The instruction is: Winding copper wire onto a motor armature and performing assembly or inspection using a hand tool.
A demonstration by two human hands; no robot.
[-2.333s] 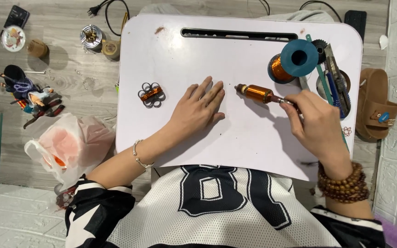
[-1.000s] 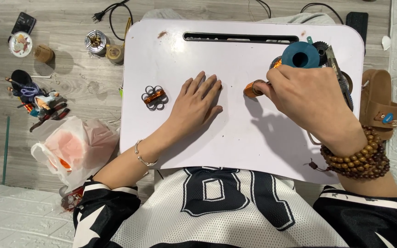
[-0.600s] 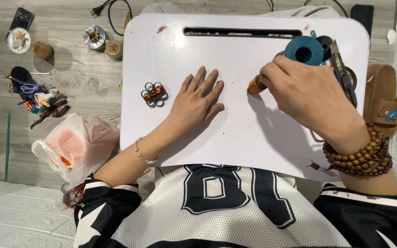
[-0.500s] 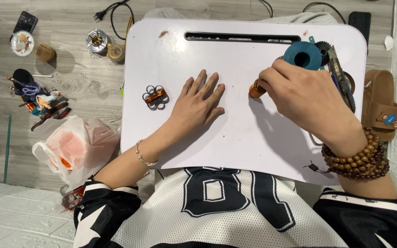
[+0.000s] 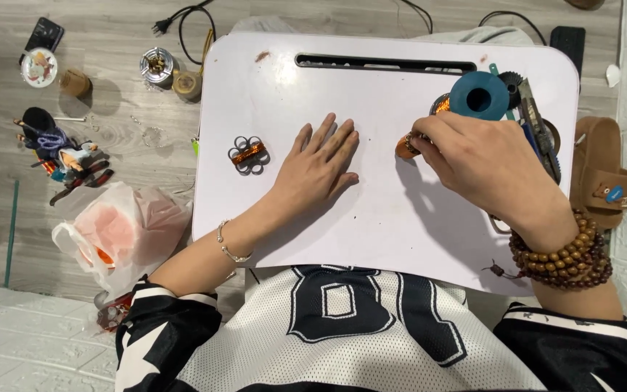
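Observation:
My left hand (image 5: 319, 161) lies flat, fingers spread, on the white lap table (image 5: 371, 218), holding nothing. My right hand (image 5: 484, 163) is closed around a small copper-wound coil (image 5: 405, 146), of which only the orange end shows past my fingers. Just beyond that hand stands a blue spool (image 5: 479, 95) with copper wire behind it. A small black-looped part wound with copper wire (image 5: 248, 154) rests on the table to the left of my left hand.
Tools and a dark gear (image 5: 527, 109) lie at the table's right edge. A brown slipper (image 5: 604, 178) sits right of the table. On the wooden floor at left are a plastic bag (image 5: 121, 232), small jars (image 5: 157, 67), loose odds and a power cable (image 5: 183, 18).
My right hand lifted the copper coil from the table's middle and carried it toward the blue spool, closing over it. My left hand stayed flat in place.

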